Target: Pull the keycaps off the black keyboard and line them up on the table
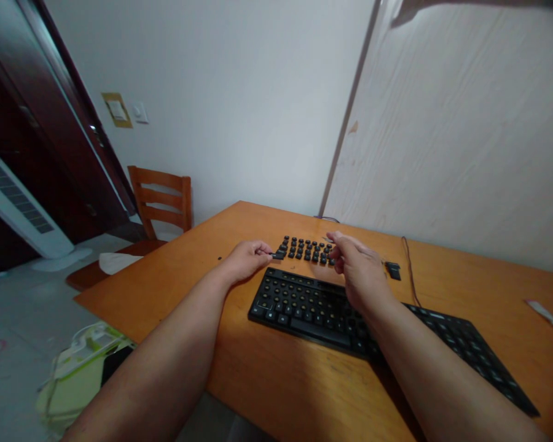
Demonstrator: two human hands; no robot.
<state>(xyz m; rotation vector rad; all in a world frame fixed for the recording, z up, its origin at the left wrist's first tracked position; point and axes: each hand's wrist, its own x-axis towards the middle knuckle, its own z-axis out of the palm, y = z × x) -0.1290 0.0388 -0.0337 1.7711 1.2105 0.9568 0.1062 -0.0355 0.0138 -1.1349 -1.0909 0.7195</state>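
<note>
Orange wooden bench [267,380]: black keyboard [304,304], many sockets bare; loose black keycaps [304,248] rowed at 12 o'clock. Left hand [246,258] fingers pinch one keycap [278,255]; right hand [359,267] fingers curled together over rows, grip unclear. Roughly half done.

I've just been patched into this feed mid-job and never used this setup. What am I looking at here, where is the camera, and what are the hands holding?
There is one picture, taken by a camera worn on a person's head, looking forward and down; no machine is involved, only two bare hands. They work at an orange wooden table. On it lies a black keyboard with its keycaps removed, and behind it loose black keycaps set out in rows. The left hand pinches one small black keycap at the left end of those rows. The right hand hovers over their right end; whether it holds anything is unclear. A small black piece and a thin cable lie to the right. A wooden chair stands behind.
</note>
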